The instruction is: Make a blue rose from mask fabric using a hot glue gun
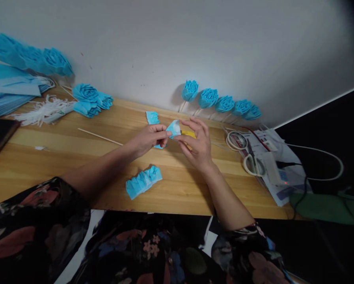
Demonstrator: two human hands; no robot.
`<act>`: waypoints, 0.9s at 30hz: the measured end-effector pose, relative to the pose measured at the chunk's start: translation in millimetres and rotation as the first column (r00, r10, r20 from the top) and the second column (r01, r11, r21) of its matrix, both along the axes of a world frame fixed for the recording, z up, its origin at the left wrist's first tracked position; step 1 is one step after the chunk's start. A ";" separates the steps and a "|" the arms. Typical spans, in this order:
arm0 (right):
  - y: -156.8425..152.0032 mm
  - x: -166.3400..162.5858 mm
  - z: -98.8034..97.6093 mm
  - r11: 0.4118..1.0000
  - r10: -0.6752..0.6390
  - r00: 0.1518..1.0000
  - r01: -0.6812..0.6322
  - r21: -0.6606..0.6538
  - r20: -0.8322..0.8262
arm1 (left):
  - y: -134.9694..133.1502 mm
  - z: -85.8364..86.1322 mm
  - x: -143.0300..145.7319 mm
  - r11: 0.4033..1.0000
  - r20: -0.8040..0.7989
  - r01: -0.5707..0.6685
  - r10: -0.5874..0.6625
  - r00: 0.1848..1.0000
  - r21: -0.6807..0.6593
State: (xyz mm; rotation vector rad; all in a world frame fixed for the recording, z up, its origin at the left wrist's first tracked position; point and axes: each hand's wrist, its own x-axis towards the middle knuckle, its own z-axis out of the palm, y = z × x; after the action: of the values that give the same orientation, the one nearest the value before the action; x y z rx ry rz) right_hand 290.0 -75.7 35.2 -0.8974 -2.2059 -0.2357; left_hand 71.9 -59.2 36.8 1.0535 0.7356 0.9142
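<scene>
A small piece of blue-and-white fabric [173, 128], folded to a pointed shape, is held up above the table. My left hand [150, 139] pinches its left side between thumb and fingers. At its right edge, my right hand [198, 144] has thumb and fingertips closed on it. Something yellow [189, 134] shows behind my right fingers; its kind is partly hidden. Another blue fabric piece [152, 117] lies behind my left hand, partly covered by it. Nearer to me rests a crumpled, pleated blue strip [144, 181]. A thin wooden stick [100, 136] lies by my left forearm.
Several blue fabric flowers on sticks [224, 104] lean against the wall. More blue flowers [86, 94], white cords [43, 110] and stacked blue sheets [8, 92] are at left. Scissors [254, 165], tape rolls [236, 141], papers [279, 195] and a power strip [274, 169] occupy the right.
</scene>
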 end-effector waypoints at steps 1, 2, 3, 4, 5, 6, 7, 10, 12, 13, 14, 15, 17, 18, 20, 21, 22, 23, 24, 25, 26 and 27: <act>0.1 1.0 -1.5 1.000 0.000 1.000 0.000 -0.019 0.001 | 0.1 -0.2 0.3 1.000 -0.004 0.006 -0.006 1.000 -0.001; 0.1 1.7 -2.7 0.999 0.000 1.000 0.000 -0.041 0.004 | 0.2 -0.5 0.6 1.000 -0.013 0.013 -0.013 1.000 0.001; 0.2 2.1 -3.7 0.998 0.004 1.000 -0.004 -0.059 0.003 | 0.1 -0.7 0.9 1.000 -0.026 0.020 -0.020 0.999 0.007; 0.1 2.2 -4.3 0.998 0.013 1.000 -0.013 -0.069 -0.002 | 0.1 -0.9 1.1 1.000 -0.042 0.025 -0.024 0.999 0.016; 0.0 2.1 -4.6 0.997 0.025 1.000 -0.026 -0.072 -0.013 | -0.1 -1.2 1.2 0.999 -0.061 0.025 -0.023 0.998 0.028; -0.3 1.9 -4.6 0.997 0.038 0.999 -0.041 -0.070 -0.032 | -0.2 -1.4 1.2 0.999 -0.080 0.020 -0.017 0.997 0.040; -0.7 1.6 -4.3 0.996 0.049 0.997 -0.053 -0.067 -0.059 | -0.4 -1.6 1.0 0.999 -0.097 0.008 -0.003 0.995 0.051; -2.7 1.2 -2.8 0.993 0.039 0.986 -0.055 -0.100 -0.161 | -0.4 -1.9 0.4 0.996 -0.123 -0.046 0.055 0.991 0.072; -4.0 1.4 -2.7 0.983 0.018 0.970 -0.061 -0.172 -0.241 | -0.1 -1.6 0.2 0.995 -0.118 -0.068 0.075 0.990 0.067; -4.4 1.5 -3.4 0.971 0.005 0.960 -0.073 -0.229 -0.281 | 0.1 -1.4 0.1 0.996 -0.109 -0.071 0.078 0.991 0.059; -4.7 1.3 -4.6 0.951 -0.010 0.947 -0.091 -0.295 -0.322 | 0.2 -1.1 0.1 0.996 -0.096 -0.070 0.074 0.993 0.049; -4.8 0.8 -6.4 0.924 -0.028 0.932 -0.114 -0.365 -0.361 | 0.2 -0.9 0.2 0.997 -0.082 -0.065 0.068 0.994 0.039; -4.7 -1.3 -10.5 0.851 -0.067 0.900 -0.174 -0.495 -0.431 | 0.0 -0.7 0.3 0.998 -0.056 -0.051 0.052 0.997 0.025; -4.7 -2.9 -12.4 0.813 -0.083 0.882 -0.210 -0.543 -0.464 | -0.3 -0.8 0.4 0.999 -0.049 -0.044 0.045 0.998 0.022; -4.8 -6.5 -14.8 0.742 -0.107 0.847 -0.280 -0.609 -0.521 | -0.7 -1.4 0.5 0.999 -0.047 -0.029 0.030 0.998 0.023; -5.0 -8.3 -15.1 0.712 -0.119 0.831 -0.310 -0.630 -0.543 | -0.9 -1.8 0.5 0.999 -0.049 -0.021 0.023 0.999 0.027; -5.4 -9.9 -14.7 0.688 -0.131 0.817 -0.333 -0.644 -0.562 | -1.0 -2.3 0.5 0.999 -0.053 -0.013 0.014 0.999 0.033; -5.8 -11.2 -13.9 0.669 -0.144 0.803 -0.351 -0.655 -0.578 | -1.1 -2.8 0.5 0.999 -0.058 -0.006 0.008 0.998 0.039; -6.4 -12.2 -12.8 0.655 -0.159 0.792 -0.363 -0.663 -0.590 | -1.1 -3.2 0.5 0.999 -0.066 -0.003 0.006 0.998 0.048; -6.9 -13.0 -11.6 0.644 -0.174 0.782 -0.369 -0.670 -0.598 | -1.1 -3.6 0.5 0.998 -0.079 -0.003 0.008 0.997 0.060; -7.4 -13.5 -10.3 0.636 -0.188 0.776 -0.371 -0.677 -0.602 | -1.2 -3.8 0.6 0.997 -0.098 -0.009 0.016 0.995 0.076; -7.9 -14.0 -9.1 0.630 -0.201 0.771 -0.370 -0.683 -0.604 | -1.4 -3.9 0.7 0.995 -0.119 -0.016 0.027 0.992 0.094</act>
State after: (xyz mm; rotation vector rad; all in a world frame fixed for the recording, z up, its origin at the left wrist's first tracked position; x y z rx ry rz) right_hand 276.0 -83.6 26.1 -1.0791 -1.6180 1.0513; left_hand 72.6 -60.5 32.9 1.1932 0.8121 0.9163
